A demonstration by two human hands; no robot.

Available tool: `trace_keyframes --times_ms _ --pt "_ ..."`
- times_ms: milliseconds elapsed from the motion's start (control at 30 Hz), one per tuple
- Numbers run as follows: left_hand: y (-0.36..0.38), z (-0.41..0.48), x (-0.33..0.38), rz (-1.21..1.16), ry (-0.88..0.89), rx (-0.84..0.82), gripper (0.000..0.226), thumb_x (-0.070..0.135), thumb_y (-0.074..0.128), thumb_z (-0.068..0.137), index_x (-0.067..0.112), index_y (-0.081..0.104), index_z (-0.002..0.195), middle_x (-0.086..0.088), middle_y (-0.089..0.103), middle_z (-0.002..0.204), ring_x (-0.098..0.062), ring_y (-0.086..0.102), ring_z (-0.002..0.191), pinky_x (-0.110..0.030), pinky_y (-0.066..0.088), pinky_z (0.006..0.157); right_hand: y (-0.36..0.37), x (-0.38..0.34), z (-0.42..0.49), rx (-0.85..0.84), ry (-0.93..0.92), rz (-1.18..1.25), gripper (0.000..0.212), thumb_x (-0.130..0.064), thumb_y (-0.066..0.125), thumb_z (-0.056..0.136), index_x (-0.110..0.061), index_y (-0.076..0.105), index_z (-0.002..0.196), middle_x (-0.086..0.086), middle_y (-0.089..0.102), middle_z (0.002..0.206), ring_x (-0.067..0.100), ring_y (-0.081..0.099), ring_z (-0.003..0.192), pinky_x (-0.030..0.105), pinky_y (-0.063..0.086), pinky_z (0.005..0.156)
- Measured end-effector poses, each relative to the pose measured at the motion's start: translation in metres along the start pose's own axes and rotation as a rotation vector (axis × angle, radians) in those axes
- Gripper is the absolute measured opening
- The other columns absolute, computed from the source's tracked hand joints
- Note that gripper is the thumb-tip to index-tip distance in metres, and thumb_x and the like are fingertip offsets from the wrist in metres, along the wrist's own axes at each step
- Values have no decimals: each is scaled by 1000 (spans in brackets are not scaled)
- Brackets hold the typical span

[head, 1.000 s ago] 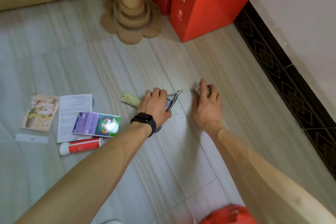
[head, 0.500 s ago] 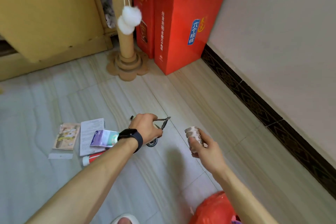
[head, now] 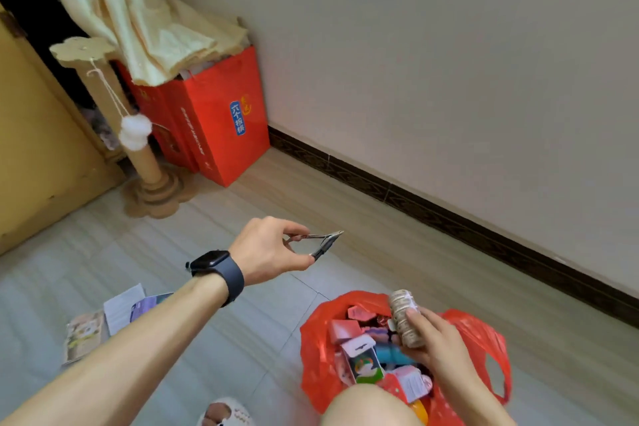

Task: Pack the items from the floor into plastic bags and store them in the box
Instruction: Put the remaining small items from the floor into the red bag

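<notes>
My left hand [head: 268, 249], with a dark watch on its wrist, pinches a pair of metal nail nippers [head: 323, 242] in the air above the floor. My right hand [head: 427, 335] grips a stack of small round tape rolls [head: 404, 316] over the open red plastic bag [head: 477, 332]. The bag is full of several small boxes and packets. A leaflet [head: 119, 309], a purple packet [head: 145, 304] and a flat picture packet [head: 83, 335] lie on the floor at the left, partly hidden by my left forearm.
A cardboard cat scratching post [head: 145, 162] with a white pompom stands at the back left beside red gift bags [head: 221, 121]. A yellow cabinet [head: 38, 149] is at the left. The wall and dark skirting [head: 449, 214] run along the right. My knee and slipper show at the bottom.
Both hands lifted from the floor with the nippers and the tape rolls. The right hand carried the rolls over the red bag, and the view tilted up and back.
</notes>
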State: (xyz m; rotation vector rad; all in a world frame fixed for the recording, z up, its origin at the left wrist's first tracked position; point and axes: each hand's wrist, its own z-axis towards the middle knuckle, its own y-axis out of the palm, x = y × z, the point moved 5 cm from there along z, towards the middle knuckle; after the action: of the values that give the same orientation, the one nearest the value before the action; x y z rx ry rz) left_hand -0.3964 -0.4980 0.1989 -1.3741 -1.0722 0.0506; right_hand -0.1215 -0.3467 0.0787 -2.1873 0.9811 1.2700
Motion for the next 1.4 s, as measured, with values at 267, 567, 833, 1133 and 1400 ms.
trace_keyframes --times_ms 267,567,833,1133,1400 --pt "147 -14 74 453 289 -366 44 40 67 73 23 66 114 -2 71 98 -28 66 94 -32 55 70 -59 54 -18 124 119 -406 23 -45 64 86 -31 71 102 -12 75 77 9 70 68 29 53 65" --pt "223 -28 50 717 383 -459 85 67 56 80 29 26 150 0 30 157 -27 24 143 -52 16 114 -57 67 -8 -1 46 -552 52 -33 64 86 -35 52 137 -17 59 133 3 57 119 28 47 98" --pt "207 -30 11 895 206 -540 100 76 44 82 30 -7 155 -2 -15 163 -24 -19 148 -63 -19 109 -48 65 -14 -103 -101 -894 57 -28 54 92 -40 42 147 -9 30 160 10 25 148 27 22 119" --pt "115 -8 -15 737 68 -317 84 73 36 86 41 -2 153 0 -8 164 -23 -8 150 -61 -9 113 17 -27 -6 -221 -546 -1001 42 -40 50 99 -45 47 141 -19 36 154 -3 25 144 18 18 116" --pt "11 -37 -128 744 -212 -186 83 72 36 87 41 -1 154 0 -8 164 -23 -6 150 -59 -5 115 134 -114 12 -361 -815 -1011 48 -41 56 96 -44 46 142 -24 37 150 -5 25 144 22 21 117"
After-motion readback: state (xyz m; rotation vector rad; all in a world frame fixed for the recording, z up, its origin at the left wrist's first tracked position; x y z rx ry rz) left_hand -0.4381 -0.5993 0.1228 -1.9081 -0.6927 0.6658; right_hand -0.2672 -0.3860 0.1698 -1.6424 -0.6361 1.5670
